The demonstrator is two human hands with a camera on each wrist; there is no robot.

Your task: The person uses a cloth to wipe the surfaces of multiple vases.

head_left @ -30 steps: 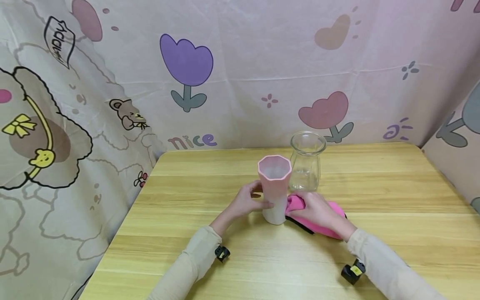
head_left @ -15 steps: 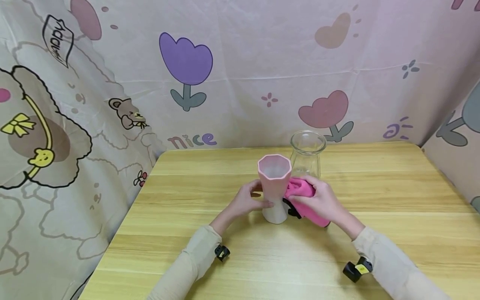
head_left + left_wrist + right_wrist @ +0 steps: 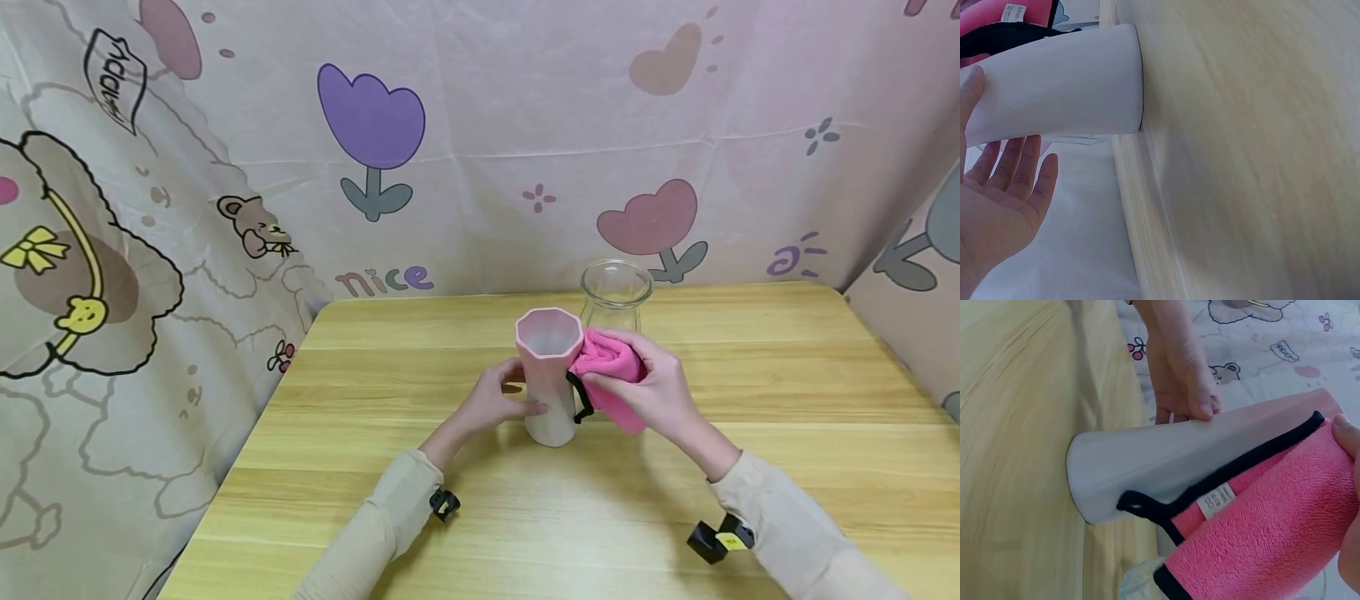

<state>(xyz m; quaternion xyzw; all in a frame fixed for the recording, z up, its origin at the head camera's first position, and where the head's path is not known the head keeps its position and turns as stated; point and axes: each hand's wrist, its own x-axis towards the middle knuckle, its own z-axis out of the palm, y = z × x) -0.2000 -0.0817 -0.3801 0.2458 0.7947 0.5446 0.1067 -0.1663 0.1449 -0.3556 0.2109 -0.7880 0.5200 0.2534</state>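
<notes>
A tall vase (image 3: 550, 379), pink at its faceted rim and fading to white below, stands upright on the table. My left hand (image 3: 495, 398) holds its left side, thumb at the front and fingers behind. In the left wrist view, the vase's white base (image 3: 1085, 81) rests on the wood. My right hand (image 3: 663, 390) grips a bunched pink towel (image 3: 611, 367) against the vase's upper right side. The towel has black edging, a hanging loop (image 3: 1141, 506) and a white label (image 3: 1216, 500). Part of the right hand lies outside the right wrist view.
A clear glass vase (image 3: 613, 315) with a flared rim stands just behind the towel, its lower part hidden. The wooden table (image 3: 375, 367) meets a printed cloth backdrop (image 3: 480, 208) at its back and left edges.
My right hand has lifted the towel from low beside the vase up to near its rim, and the cloth has gathered in the fingers. The left hand and the vase have stayed in place.
</notes>
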